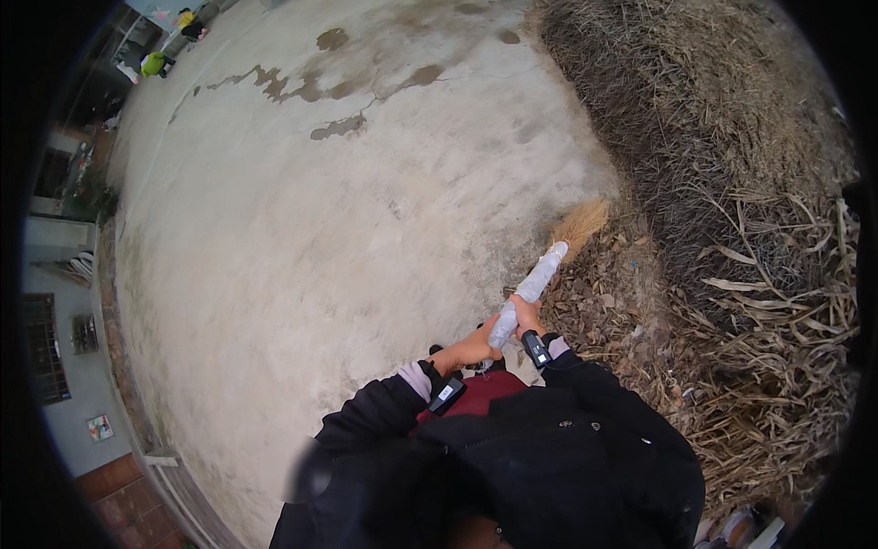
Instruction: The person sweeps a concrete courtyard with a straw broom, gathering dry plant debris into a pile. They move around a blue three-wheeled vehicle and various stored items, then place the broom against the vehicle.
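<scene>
A broom with a white-wrapped handle (pixel 543 272) slants away from my body toward the far right. Its straw-coloured bristles (pixel 583 225) rest where the concrete meets the dry leaves. My left hand (pixel 476 347) is closed round the end of the handle nearest me. Farther along it, my right hand (pixel 527 317) grips the same handle, its fingers wrapped over the top. Small black devices are strapped at both wrists. The brown leaves (pixel 585 316) lie scattered just right of the broom and my right hand.
A long heap of dry stalks and straw (pixel 722 174) borders the right side. Wet patches (pixel 338 126) mark the concrete ground (pixel 302 238) farther off. Two people, one in green (pixel 154 63) and one in yellow (pixel 187 20), are at the far left. A building wall (pixel 82 375) runs along the left.
</scene>
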A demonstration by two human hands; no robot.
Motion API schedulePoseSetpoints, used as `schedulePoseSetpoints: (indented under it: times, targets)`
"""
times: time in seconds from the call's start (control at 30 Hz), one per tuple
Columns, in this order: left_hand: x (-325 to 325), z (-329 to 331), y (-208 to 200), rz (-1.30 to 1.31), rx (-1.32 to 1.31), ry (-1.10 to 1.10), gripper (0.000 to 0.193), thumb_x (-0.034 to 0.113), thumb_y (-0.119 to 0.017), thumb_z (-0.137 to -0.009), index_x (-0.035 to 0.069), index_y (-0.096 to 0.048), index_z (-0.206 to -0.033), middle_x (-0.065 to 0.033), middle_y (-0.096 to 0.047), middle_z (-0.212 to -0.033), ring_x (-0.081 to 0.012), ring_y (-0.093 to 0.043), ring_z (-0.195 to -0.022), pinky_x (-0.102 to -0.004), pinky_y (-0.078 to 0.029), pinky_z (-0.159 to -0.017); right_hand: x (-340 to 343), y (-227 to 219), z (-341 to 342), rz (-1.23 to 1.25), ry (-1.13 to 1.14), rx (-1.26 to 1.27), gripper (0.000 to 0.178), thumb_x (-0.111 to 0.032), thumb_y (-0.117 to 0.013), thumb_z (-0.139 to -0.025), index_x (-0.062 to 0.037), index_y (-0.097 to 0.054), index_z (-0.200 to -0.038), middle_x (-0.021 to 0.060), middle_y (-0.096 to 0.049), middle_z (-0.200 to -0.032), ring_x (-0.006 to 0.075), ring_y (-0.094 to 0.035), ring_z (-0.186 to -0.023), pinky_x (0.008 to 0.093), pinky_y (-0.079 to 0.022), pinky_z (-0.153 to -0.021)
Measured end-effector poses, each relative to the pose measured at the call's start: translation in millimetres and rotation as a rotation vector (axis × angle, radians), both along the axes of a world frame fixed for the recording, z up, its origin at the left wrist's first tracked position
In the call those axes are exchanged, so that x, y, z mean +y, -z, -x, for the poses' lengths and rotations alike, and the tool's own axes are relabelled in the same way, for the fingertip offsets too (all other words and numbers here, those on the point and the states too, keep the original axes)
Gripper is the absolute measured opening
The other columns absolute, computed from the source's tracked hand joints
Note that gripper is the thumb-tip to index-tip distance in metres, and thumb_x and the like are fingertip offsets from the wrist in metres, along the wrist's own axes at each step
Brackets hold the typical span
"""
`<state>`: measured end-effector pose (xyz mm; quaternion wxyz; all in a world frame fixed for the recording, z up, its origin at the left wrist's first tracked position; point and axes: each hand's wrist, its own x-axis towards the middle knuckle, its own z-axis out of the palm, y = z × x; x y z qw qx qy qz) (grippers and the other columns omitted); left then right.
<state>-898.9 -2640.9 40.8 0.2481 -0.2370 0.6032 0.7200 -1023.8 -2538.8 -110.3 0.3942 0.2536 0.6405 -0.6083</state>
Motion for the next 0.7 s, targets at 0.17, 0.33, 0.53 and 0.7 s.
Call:
schedulePoseSetpoints:
  times: [0.17, 0.33, 0.53, 0.7]
  targets:
    - [-48.1, -3.3, -33.1, 0.27, 0.049, 0.031, 0.1, 0.01, -0.066, -0.066, -0.005, -0.004, -0.143, -0.0284, -0.038, -0.133, -0.0343, -0.04, -0.125, -0.0369, -0.035, -0.1, -75.2, -34.8, -0.6, 0.1, -0.097, -0.036, 0.068, -0.017, -0.067, -0.077, -0.005, -0.023, -0.127, 0.0155, -0.048, -0.109, 0.0268, -0.053, -0.093, 0.0399, -0.048, -0.074]
    - [-131.6, 63.0, -10.0, 0.397, -0.221, 0.178, 0.107, 0.026, -0.068, -0.07, -0.009, 0.004, -0.141, -0.0349, -0.055, -0.106, -0.0397, -0.06, -0.096, -0.037, -0.05, -0.081, -163.5, 4.6, 48.9, 0.407, -0.266, -0.355, 0.039, -0.017, -0.065, -0.08, -0.0021, -0.044, -0.11, 0.0133, -0.057, -0.088, 0.0273, -0.06, -0.075, 0.0421, -0.051, -0.062]
    - [-279.4, 149.4, -18.5, -0.234, -0.056, 0.169, 0.092, 0.012, -0.065, -0.066, -0.002, -0.015, -0.143, -0.02, -0.043, -0.129, -0.0272, -0.044, -0.119, -0.0342, -0.041, -0.092, -238.3, 22.7, 132.0, -0.066, 0.041, -0.206, 0.034, -0.025, -0.065, -0.079, -0.0043, -0.053, -0.104, 0.01, -0.058, -0.087, 0.0251, -0.059, -0.08, 0.0411, -0.049, -0.069]
    - [-375.2, 183.3, -46.2, -0.08, 0.111, 0.215, 0.092, 0.009, -0.065, -0.061, 0.001, -0.02, -0.141, -0.0184, -0.045, -0.122, -0.0272, -0.045, -0.117, -0.0354, -0.037, -0.096, -331.8, -10.8, 171.2, 0.167, 0.266, -0.187, 0.048, -0.023, -0.065, -0.08, -0.0062, -0.039, -0.117, 0.0155, -0.053, -0.102, 0.03, -0.058, -0.085, 0.0471, -0.051, -0.073]
